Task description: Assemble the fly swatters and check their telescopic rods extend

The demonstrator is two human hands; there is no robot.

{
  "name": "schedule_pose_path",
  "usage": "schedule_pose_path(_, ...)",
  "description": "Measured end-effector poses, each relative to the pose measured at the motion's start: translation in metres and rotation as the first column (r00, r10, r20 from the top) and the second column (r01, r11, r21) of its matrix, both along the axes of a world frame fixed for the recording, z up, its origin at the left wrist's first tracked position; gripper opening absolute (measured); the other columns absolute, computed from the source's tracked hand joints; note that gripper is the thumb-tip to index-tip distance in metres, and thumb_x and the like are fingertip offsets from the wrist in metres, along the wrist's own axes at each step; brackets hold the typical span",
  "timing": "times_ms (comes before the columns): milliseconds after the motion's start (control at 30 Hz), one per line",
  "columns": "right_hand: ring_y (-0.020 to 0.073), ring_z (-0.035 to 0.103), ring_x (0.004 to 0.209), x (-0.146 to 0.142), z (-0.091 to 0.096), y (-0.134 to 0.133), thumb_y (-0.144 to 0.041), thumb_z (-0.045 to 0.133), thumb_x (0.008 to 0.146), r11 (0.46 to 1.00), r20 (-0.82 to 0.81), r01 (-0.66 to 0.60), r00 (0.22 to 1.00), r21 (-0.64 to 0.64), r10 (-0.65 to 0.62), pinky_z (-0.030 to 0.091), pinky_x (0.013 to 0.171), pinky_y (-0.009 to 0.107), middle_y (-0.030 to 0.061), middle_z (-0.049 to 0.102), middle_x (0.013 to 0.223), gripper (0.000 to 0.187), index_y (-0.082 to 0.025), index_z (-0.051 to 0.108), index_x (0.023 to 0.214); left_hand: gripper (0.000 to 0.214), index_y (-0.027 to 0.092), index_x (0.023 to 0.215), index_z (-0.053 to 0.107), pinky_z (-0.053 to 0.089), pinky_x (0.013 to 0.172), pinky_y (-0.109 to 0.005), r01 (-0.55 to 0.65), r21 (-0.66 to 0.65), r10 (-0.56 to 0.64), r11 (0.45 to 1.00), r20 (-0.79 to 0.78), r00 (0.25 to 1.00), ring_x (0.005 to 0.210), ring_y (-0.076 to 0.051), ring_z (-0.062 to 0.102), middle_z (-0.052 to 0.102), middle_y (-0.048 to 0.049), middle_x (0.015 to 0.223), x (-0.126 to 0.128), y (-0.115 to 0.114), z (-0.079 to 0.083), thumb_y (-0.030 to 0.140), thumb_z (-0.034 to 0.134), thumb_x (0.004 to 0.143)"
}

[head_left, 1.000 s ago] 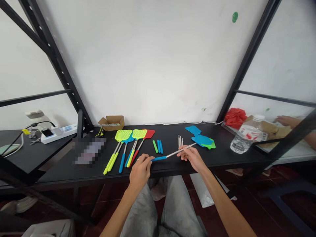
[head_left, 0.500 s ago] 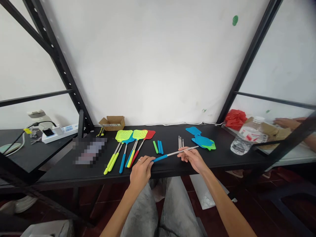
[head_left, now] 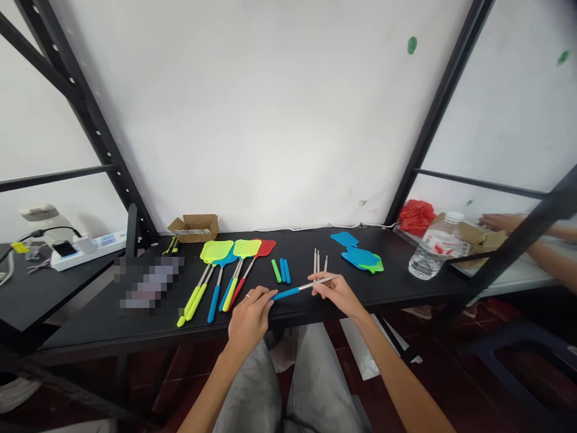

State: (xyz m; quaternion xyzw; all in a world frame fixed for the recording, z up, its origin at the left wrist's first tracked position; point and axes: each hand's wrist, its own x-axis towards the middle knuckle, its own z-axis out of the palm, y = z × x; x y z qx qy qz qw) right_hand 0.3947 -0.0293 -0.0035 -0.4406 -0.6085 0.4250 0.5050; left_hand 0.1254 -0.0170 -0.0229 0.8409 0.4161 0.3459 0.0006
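Both hands hold one telescopic metal rod with a blue grip (head_left: 293, 291) just above the front of the black table (head_left: 396, 288). My left hand (head_left: 247, 319) pinches the blue grip end. My right hand (head_left: 336, 293) is closed on the silver shaft. Behind the rod lie loose green and blue grips (head_left: 280, 270), bare metal rods (head_left: 318, 261), and a pile of blue and green swatter heads (head_left: 360, 257). Several finished fly swatters (head_left: 225, 270) lie to the left.
A small cardboard box (head_left: 193, 227) stands by the wall. A water bottle (head_left: 428, 252), red bag (head_left: 417, 215) and brown bag sit at the right, where another person's arm (head_left: 527, 240) reaches. Black shelf posts frame the table; a power strip (head_left: 85, 243) lies far left.
The silver shaft looks shorter now, its tip close by my right fingers instead of reaching toward the swatter heads. The camera view has shifted slightly left and down.
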Motion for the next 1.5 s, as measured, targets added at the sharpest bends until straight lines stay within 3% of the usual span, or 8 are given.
schedule_pose_path(100,0.0117,0.052,0.056,0.007,-0.004,0.007,-0.050,0.066,0.082,0.993,-0.201,0.115,0.973,-0.001,-0.113,0.033,0.046,0.024,0.0077,0.070,0.079,0.038,-0.018,0.069,0.101,0.029,0.026,0.116,0.064,0.049,0.080,-0.030,-0.023,0.007,0.023,1.000,0.007,1.000,0.094,-0.019,0.061,0.065,-0.0035,0.106,0.001,0.000,0.001,0.027,0.040,0.099)
schedule_pose_path(200,0.0121,0.051,0.056,0.012,-0.009,0.012,-0.051,0.066,0.081,0.986,-0.271,0.164,0.950,0.005,-0.157,0.033,0.045,0.025,0.0087,0.070,0.082,0.036,-0.017,0.070,0.095,0.028,0.027,0.115,0.063,0.050,0.078,-0.030,-0.029,0.003,0.029,1.000,0.000,1.000,0.095,-0.019,0.062,0.066,-0.0035,0.105,0.002,0.000,0.002,0.028,0.040,0.098)
schedule_pose_path(600,0.0116,0.052,0.055,0.010,-0.008,0.008,-0.049,0.066,0.082,0.995,-0.081,0.098,0.992,0.023,-0.095,0.034,0.047,0.024,0.0079,0.071,0.072,0.034,-0.015,0.069,0.083,0.024,0.024,0.107,0.063,0.048,0.083,-0.034,0.012,-0.043,-0.013,0.999,-0.012,1.000,0.095,-0.020,0.060,0.066,-0.0032,0.104,-0.003,0.005,-0.004,0.030,0.042,0.099)
schedule_pose_path(1100,0.0140,0.053,0.055,0.007,-0.009,0.008,-0.051,0.056,0.089,0.991,0.076,0.099,0.992,0.084,-0.106,0.040,0.053,0.026,0.0068,0.072,0.071,0.035,-0.017,0.068,0.086,0.021,0.025,0.100,0.065,0.048,0.081,-0.034,0.012,-0.021,-0.011,1.000,0.016,1.000,0.092,-0.021,0.060,0.068,-0.0033,0.099,-0.002,0.005,-0.002,0.030,0.045,0.097)
schedule_pose_path(1200,0.0154,0.054,0.055,0.004,-0.010,0.006,-0.050,0.052,0.091,0.984,0.164,0.142,0.974,0.108,-0.159,0.041,0.055,0.028,0.0061,0.072,0.070,0.036,-0.018,0.068,0.092,0.022,0.025,0.101,0.065,0.048,0.080,-0.034,0.005,-0.001,-0.005,1.000,-0.006,1.000,0.090,-0.021,0.061,0.068,-0.0036,0.098,-0.001,0.004,-0.001,0.031,0.044,0.097)
schedule_pose_path(1333,0.0193,0.062,0.064,-0.007,-0.007,0.007,-0.045,0.048,0.094,0.970,0.355,0.163,0.909,0.178,-0.218,0.045,0.067,0.031,0.0045,0.074,0.077,0.035,-0.020,0.069,0.108,0.027,0.026,0.117,0.061,0.048,0.084,-0.035,0.017,0.021,-0.015,1.000,-0.068,0.998,0.096,-0.023,0.062,0.067,-0.0044,0.105,0.000,0.000,0.001,0.033,0.045,0.097)
schedule_pose_path(1433,0.0221,0.066,0.082,-0.018,-0.002,0.019,-0.040,0.051,0.093,0.972,0.390,0.110,0.902,0.205,-0.185,0.045,0.081,0.034,0.0038,0.075,0.083,0.039,-0.020,0.061,0.125,0.027,0.025,0.115,0.061,0.048,0.083,-0.034,0.014,0.020,-0.012,1.000,-0.088,0.996,0.095,-0.023,0.063,0.067,-0.0047,0.103,0.001,0.000,0.002,0.033,0.043,0.098)
schedule_pose_path(1500,0.0214,0.067,0.083,-0.024,0.002,0.032,-0.040,0.053,0.092,0.980,0.379,0.063,0.916,0.190,-0.133,0.046,0.082,0.033,0.0033,0.074,0.084,0.044,-0.020,0.056,0.130,0.026,0.023,0.110,0.062,0.049,0.080,-0.034,-0.010,0.019,0.012,1.000,-0.081,0.997,0.091,-0.022,0.064,0.067,-0.0048,0.098,0.001,0.000,0.002,0.033,0.041,0.098)
